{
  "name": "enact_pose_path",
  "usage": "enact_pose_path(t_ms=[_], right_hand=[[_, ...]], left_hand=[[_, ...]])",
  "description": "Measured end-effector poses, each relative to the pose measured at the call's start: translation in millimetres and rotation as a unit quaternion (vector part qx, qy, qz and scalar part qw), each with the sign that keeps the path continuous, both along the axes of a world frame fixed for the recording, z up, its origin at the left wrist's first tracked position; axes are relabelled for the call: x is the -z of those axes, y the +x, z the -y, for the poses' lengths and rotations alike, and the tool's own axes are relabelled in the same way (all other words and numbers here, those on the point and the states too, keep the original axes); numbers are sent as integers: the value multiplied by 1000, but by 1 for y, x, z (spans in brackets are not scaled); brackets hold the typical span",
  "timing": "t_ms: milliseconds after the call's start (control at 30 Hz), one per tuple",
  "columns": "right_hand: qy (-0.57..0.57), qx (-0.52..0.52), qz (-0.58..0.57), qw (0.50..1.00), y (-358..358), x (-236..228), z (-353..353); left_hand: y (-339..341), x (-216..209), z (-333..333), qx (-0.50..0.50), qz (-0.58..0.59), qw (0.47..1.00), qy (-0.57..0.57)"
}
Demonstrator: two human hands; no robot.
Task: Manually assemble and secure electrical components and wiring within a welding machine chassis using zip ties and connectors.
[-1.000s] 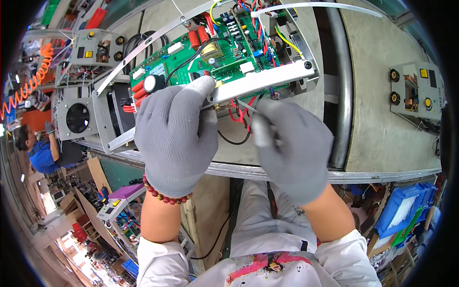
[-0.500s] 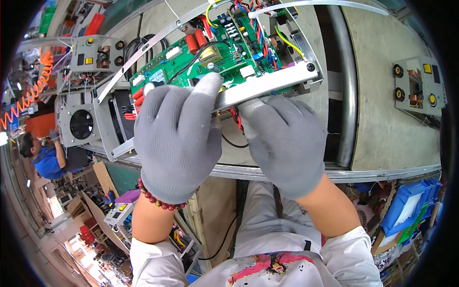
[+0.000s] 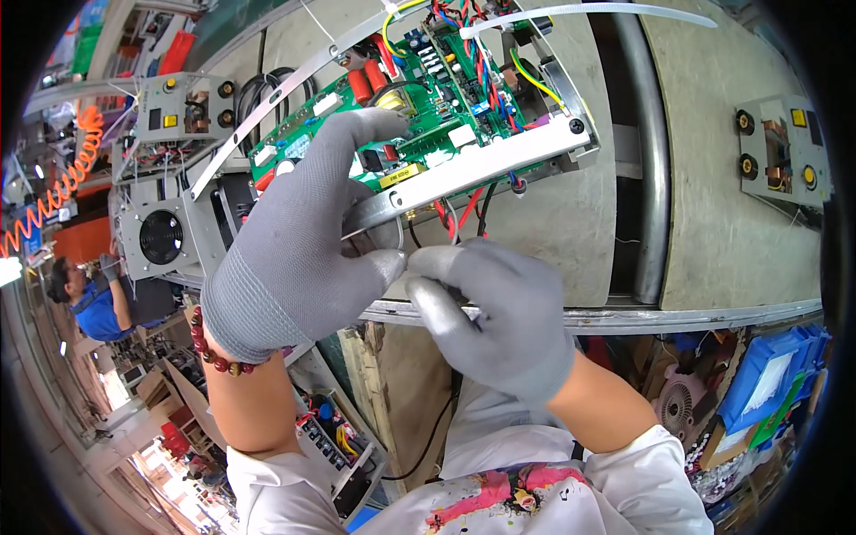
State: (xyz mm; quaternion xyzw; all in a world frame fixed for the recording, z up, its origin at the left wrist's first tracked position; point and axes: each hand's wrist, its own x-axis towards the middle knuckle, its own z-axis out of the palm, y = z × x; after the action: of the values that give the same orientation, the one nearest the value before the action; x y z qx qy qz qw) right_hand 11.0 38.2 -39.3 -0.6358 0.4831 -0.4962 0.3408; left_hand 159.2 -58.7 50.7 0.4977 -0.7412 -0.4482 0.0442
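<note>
A green circuit board (image 3: 343, 134) packed with components sits in a metal frame, with a pale metal rail (image 3: 499, 167) along its near side. My left hand (image 3: 294, 236), in a grey glove, straddles the rail's left end. Its index finger stretches over the board and its thumb points right, apart from the index finger; the other fingers are partly hidden. My right hand (image 3: 504, 316), also gloved, is below the rail with curled fingers, index fingertip beside my left thumb. What its fingers hold is hidden. Red and black wires (image 3: 470, 212) and thin pale strands hang from the rail above it.
A long white cable tie (image 3: 606, 8) arches over the frame's far side. Grey metal units stand left, one with a black fan (image 3: 161, 236), and another unit (image 3: 782, 152) stands right. A steel roller (image 3: 654, 160) crosses the bench. At far left a person (image 3: 94, 299) in blue works.
My left hand has moved left and turned, spreading thumb from index finger. My right hand has come down and left from the rail, exposing the hanging wires. The board has shifted slightly.
</note>
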Motion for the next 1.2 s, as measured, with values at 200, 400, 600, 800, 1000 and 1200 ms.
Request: enact_pose_path(t_ms=[200,400,600,800,1000,1200], right_hand=[[163,81,122,976,13,-8,8],[238,94,168,952,24,-16,18],[157,44,-3,987,12,-14,17],[103,-22,-22,994,-16,-15,21],[46,-111,-147,982,-34,-14,30],[58,-72,52,994,-43,-8,20]], left_hand=[[-8,2,-9,49,93,989,-106],[1,-6,-1,117,78,988,-65],[12,-17,-39,60,-15,957,-283],[-12,28,-90,-411,-170,888,117],[-27,57,-75,-422,-319,829,181],[-31,57,-73,-468,-431,738,224]])
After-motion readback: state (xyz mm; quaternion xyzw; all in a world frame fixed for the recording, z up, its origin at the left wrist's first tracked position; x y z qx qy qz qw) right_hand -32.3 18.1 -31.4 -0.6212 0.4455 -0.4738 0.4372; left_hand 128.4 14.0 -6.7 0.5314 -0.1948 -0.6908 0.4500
